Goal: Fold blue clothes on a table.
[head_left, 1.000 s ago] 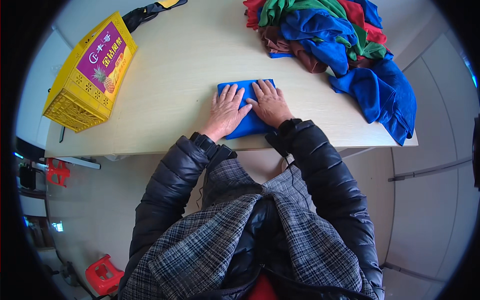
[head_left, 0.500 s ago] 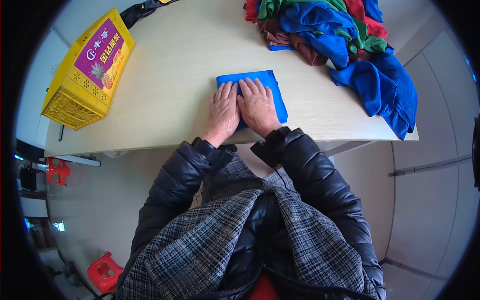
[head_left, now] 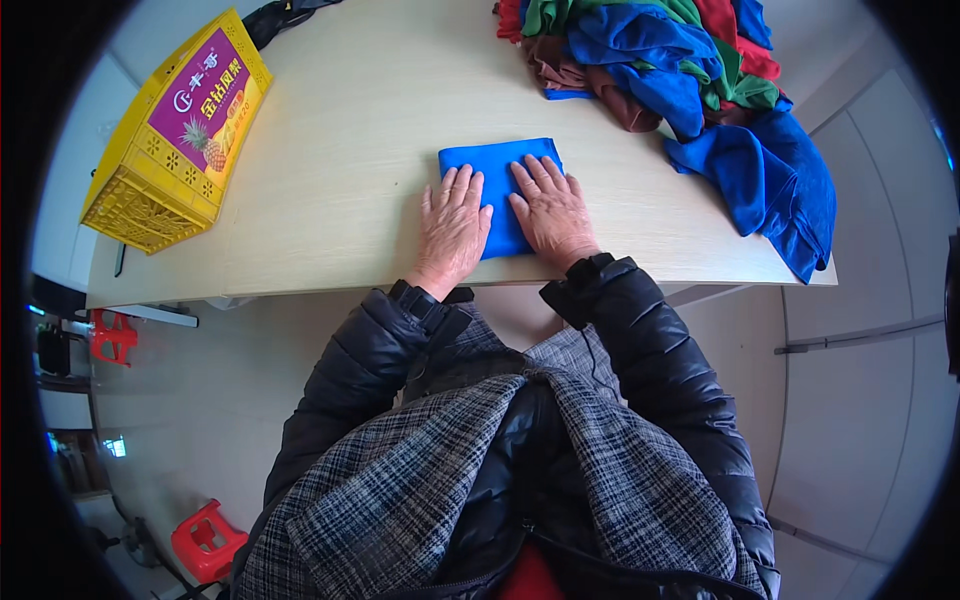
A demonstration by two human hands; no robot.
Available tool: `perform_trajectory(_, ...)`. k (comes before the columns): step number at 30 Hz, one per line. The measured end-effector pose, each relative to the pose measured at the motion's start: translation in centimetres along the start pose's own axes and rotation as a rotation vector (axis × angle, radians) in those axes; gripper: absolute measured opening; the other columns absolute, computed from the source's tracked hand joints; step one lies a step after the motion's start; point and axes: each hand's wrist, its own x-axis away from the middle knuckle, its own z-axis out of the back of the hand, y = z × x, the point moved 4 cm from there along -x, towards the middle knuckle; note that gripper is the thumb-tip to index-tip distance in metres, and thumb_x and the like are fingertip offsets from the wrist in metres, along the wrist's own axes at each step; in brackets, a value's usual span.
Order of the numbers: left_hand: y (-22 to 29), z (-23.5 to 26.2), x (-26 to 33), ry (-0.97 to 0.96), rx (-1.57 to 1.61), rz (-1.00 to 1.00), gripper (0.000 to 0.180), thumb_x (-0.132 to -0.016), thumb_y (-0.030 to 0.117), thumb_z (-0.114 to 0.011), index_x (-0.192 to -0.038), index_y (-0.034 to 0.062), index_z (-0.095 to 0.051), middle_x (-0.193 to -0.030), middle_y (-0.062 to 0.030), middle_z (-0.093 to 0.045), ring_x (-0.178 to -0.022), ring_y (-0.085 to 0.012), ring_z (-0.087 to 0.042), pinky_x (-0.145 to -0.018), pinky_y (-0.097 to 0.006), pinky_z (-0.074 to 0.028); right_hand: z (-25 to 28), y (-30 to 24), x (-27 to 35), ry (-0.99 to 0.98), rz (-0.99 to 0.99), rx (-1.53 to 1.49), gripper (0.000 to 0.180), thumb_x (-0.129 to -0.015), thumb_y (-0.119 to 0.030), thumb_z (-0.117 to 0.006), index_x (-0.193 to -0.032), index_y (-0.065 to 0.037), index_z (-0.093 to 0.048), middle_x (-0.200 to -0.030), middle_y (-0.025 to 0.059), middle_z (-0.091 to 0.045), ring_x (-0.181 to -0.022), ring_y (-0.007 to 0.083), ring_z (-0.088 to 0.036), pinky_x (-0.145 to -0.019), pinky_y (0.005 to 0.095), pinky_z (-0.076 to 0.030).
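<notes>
A folded blue cloth (head_left: 500, 190) lies flat in a squarish stack near the table's front edge. My left hand (head_left: 452, 225) rests on its left side, palm down, fingers stretched out. Over the right side lies my right hand (head_left: 553, 210), also flat with its fingers extended. A strip of blue shows between the two hands, and both hide parts of the cloth's side edges. Neither hand grips anything.
At the far right is a heap of crumpled cloths (head_left: 650, 60) in blue, green, red and brown; one blue cloth (head_left: 770, 180) trails to the table edge. A yellow plastic basket (head_left: 150, 205) stands on the left. Red stools (head_left: 208, 540) are on the floor.
My hands have slid apart from the middle of the folded cloth, the right one farther right and the left slightly down, baring more of the blue between them.
</notes>
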Motion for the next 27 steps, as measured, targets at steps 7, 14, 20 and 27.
perform_trajectory(7,2.0,3.3,2.0,-0.039,0.112,-0.177,0.068,-0.094,0.038,-0.062,-0.147,0.0007,-0.041,-0.154,-0.0162,-0.038,-0.144,-0.0324,-0.033,-0.119,-0.054,-0.022,1.5,1.6,0.7,-0.063,-0.101,0.13,0.055,-0.103,-0.041,-0.043,-0.15,-0.012,-0.041,-0.158,0.0127,-0.037,-0.146,0.0355,-0.032,-0.118,0.0535,-0.025)
perform_trajectory(14,3.2,1.2,2.4,-0.149,-0.003,-0.237,0.071,-0.092,0.032,-0.066,-0.148,-0.0005,-0.038,-0.156,-0.0152,-0.036,-0.146,-0.0313,-0.031,-0.12,-0.051,-0.021,0.6,-0.3,2.3,-0.061,0.014,-0.058,0.057,-0.103,-0.04,-0.045,-0.15,-0.01,-0.04,-0.158,0.0147,-0.035,-0.146,0.0372,-0.031,-0.118,0.0545,-0.024)
perform_trajectory(20,3.4,1.4,2.4,-0.118,-0.009,-0.26,0.067,-0.094,0.034,-0.064,-0.146,-0.0015,-0.041,-0.153,-0.0174,-0.039,-0.144,-0.0319,-0.034,-0.119,-0.051,-0.023,0.9,1.9,2.5,-0.02,-0.039,-0.119,0.055,-0.101,-0.037,-0.05,-0.148,-0.01,-0.042,-0.156,0.0154,-0.037,-0.145,0.0376,-0.032,-0.118,0.0532,-0.024)
perform_trajectory(27,3.2,1.3,2.3,-0.074,0.043,-0.253,0.065,-0.095,0.033,-0.062,-0.146,-0.0014,-0.042,-0.152,-0.0184,-0.039,-0.143,-0.0329,-0.035,-0.119,-0.051,-0.024,4.6,1.8,5.2,0.042,-0.001,-0.279,0.055,-0.092,-0.023,-0.063,-0.143,-0.009,-0.048,-0.15,0.016,-0.044,-0.141,0.0358,-0.039,-0.116,0.051,-0.029)
